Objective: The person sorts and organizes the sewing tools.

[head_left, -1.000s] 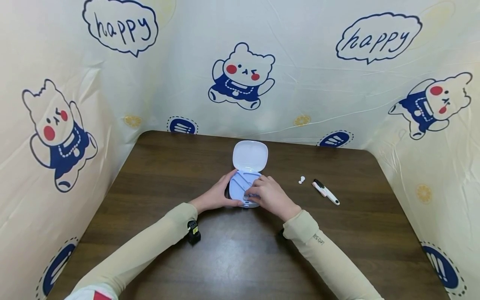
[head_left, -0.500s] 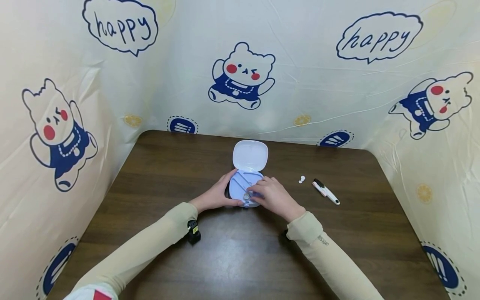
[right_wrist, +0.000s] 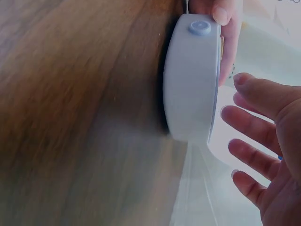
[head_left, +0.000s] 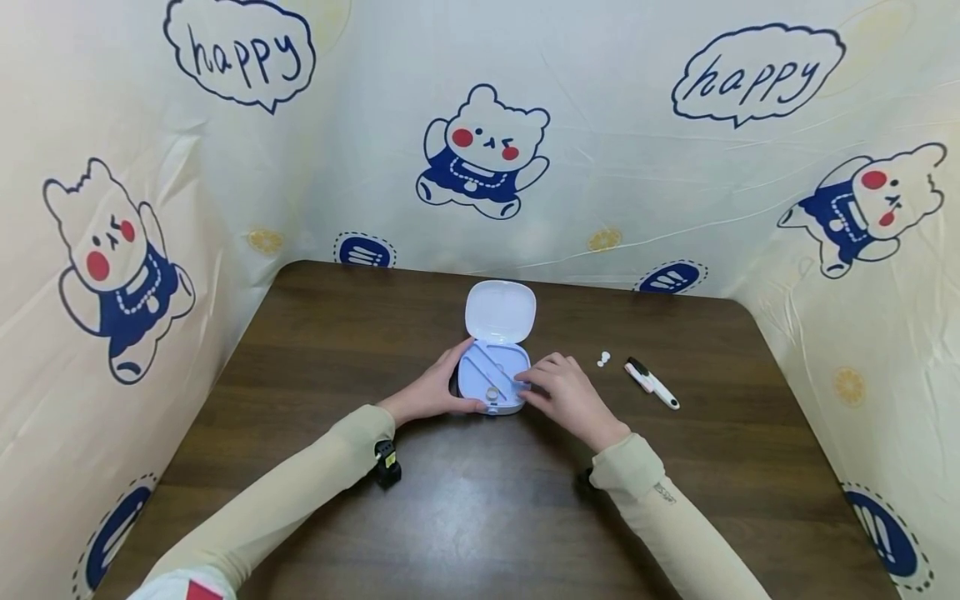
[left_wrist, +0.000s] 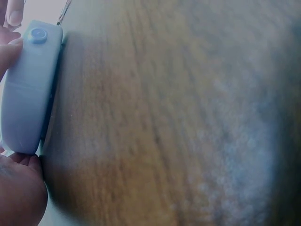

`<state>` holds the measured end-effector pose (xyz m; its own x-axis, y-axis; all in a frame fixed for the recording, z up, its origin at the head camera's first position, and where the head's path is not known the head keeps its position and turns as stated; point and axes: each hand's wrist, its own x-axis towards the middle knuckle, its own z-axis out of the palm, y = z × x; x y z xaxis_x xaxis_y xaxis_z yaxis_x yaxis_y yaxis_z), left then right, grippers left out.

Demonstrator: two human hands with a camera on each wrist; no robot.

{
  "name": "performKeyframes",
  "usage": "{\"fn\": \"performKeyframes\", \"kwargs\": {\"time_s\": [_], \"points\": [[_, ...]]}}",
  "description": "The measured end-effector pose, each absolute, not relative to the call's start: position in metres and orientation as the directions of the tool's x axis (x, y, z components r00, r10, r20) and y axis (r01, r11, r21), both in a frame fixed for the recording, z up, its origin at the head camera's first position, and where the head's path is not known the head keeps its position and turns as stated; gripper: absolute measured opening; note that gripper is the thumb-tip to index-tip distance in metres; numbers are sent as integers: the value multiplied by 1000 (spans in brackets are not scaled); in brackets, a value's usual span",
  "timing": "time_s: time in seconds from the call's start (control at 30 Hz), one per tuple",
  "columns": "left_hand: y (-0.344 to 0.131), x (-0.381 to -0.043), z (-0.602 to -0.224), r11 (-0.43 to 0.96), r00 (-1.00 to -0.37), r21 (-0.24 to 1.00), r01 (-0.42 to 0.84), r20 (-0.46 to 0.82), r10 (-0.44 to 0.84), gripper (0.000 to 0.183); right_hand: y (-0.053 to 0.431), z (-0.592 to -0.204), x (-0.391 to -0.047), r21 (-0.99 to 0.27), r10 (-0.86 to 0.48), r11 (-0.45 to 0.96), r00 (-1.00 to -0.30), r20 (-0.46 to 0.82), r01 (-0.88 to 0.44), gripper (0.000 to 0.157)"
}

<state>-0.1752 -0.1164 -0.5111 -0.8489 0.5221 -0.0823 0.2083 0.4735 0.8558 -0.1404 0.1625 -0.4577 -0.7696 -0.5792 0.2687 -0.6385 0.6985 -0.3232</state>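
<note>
A light-blue case (head_left: 486, 367) stands with its white lid (head_left: 500, 312) raised on the far side. Raised diagonal strips cross its inside. Near the case's front edge lies a small ring-like metallic piece (head_left: 492, 392). My left hand (head_left: 425, 388) grips the case from the left, thumb along the front. The right wrist view shows the case's side wall (right_wrist: 190, 84) and its round button (right_wrist: 200, 27). My right hand (head_left: 567, 397) is at the right rim. Its fingers (right_wrist: 251, 127) are spread and loosely bent, apart from the case, with nothing between them.
Small white pieces (head_left: 604, 359) lie on the brown table (head_left: 345, 333) right of the case. Beyond them is a white pen-like stick (head_left: 663, 392) with a black end. A printed cloth (head_left: 600, 183) surrounds the table's back and sides.
My right hand has drawn back to the right, from over the case's inside to its right rim. The ring-like piece now shows uncovered. My left hand and the case have not moved.
</note>
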Motion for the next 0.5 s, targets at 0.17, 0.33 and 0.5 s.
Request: {"fn": "performKeyframes", "kwargs": {"time_s": [0.17,0.33,0.5], "points": [[-116,-174,-511,473,-851,857,206,-82,519,118,174,-460,-139,-333,-558,702,-777,291,-629,22],[-115,-174,-512,464,-853,862,205,-75,516,118,187,-463,-136,-343,-526,715,-792,309,-609,22],[-116,-174,-511,460,-852,862,211,-69,519,118,201,-468,-134,-336,-497,738,-809,315,-585,22]]}}
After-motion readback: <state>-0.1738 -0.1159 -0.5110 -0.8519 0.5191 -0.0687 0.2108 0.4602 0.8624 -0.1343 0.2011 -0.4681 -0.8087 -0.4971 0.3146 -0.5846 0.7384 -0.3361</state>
